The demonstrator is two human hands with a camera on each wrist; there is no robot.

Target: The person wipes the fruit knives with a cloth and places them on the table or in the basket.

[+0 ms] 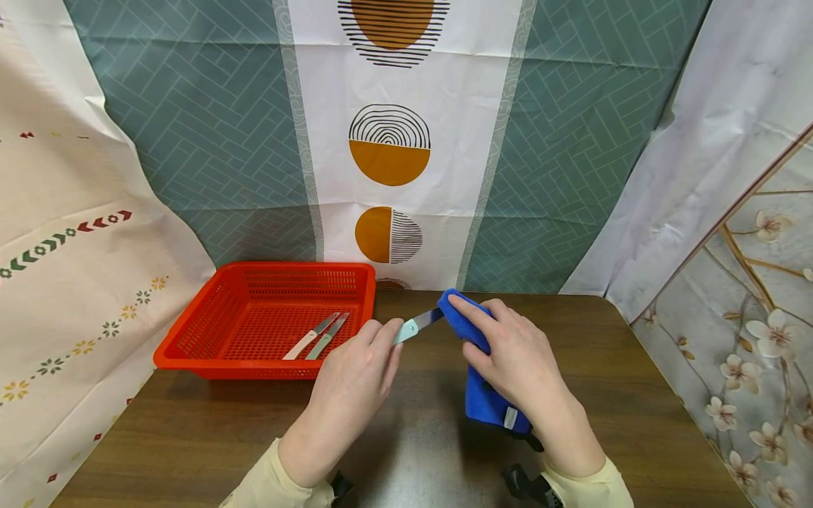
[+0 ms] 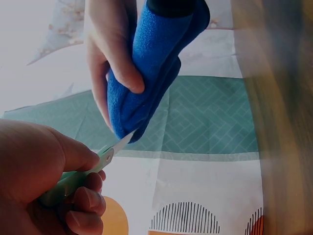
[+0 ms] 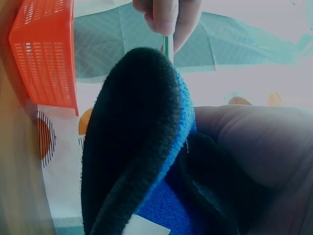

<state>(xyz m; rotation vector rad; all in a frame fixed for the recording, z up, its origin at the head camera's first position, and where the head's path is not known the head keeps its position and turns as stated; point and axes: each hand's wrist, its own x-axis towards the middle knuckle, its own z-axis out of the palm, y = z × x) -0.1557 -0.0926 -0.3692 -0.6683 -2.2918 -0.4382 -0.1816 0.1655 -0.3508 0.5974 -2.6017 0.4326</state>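
My left hand (image 1: 358, 374) grips a small knife by its pale green handle (image 1: 405, 331), the blade pointing right and slightly up. A blue cloth (image 1: 489, 406) is held folded in my right hand (image 1: 517, 346), its lower part hanging down with a white tag. The cloth wraps the tip end of the knife's blade (image 2: 122, 144), so that end is hidden. In the left wrist view the right thumb presses on the cloth's side. The right wrist view shows the cloth (image 3: 183, 105) close up, mostly dark, with the left hand (image 3: 166, 17) beyond it.
A red plastic basket (image 1: 263, 364) stands on the brown wooden table (image 1: 419, 430) at the left. Inside it lie two more knives, one with a pinkish handle (image 1: 300, 346) and one with a green handle (image 1: 320, 346). Patterned curtains (image 1: 565, 141) hang behind the table.
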